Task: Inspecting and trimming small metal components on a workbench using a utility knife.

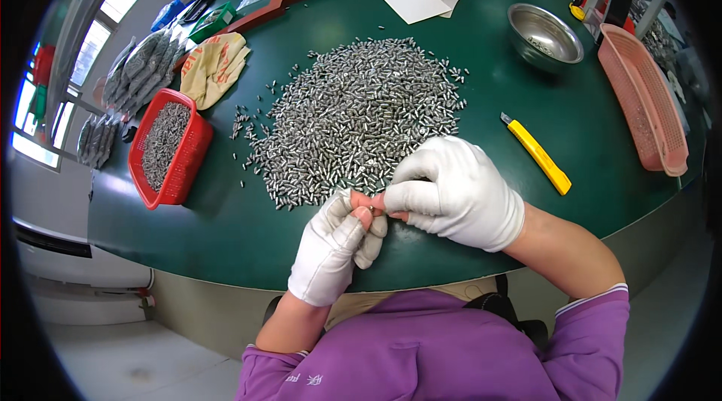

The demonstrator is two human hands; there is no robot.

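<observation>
A broad pile of small shiny metal cylinders (361, 100) covers the middle of the green table, with strays along its left side. Just in front of its near edge, both hands meet, in white gloves with bare fingertips. My left hand (329, 245) is closed in a pinch, thumb against forefinger, and a speck of metal shows there, seemingly one small cylinder. From the right, my right hand (460, 194) is closed too, its thumb and forefinger tips touching the left fingertips. The fingers hide most of the piece, so whether the right hand also grips it is hard to see.
A red plastic basket (197, 147) of small metal parts stands left, beside a beige cloth bag (214, 70). Right of the pile lies a yellow box cutter (538, 154). Farther off are white paper sheets (414, 1), a steel bowl (549, 36) and a pink basket (639, 93).
</observation>
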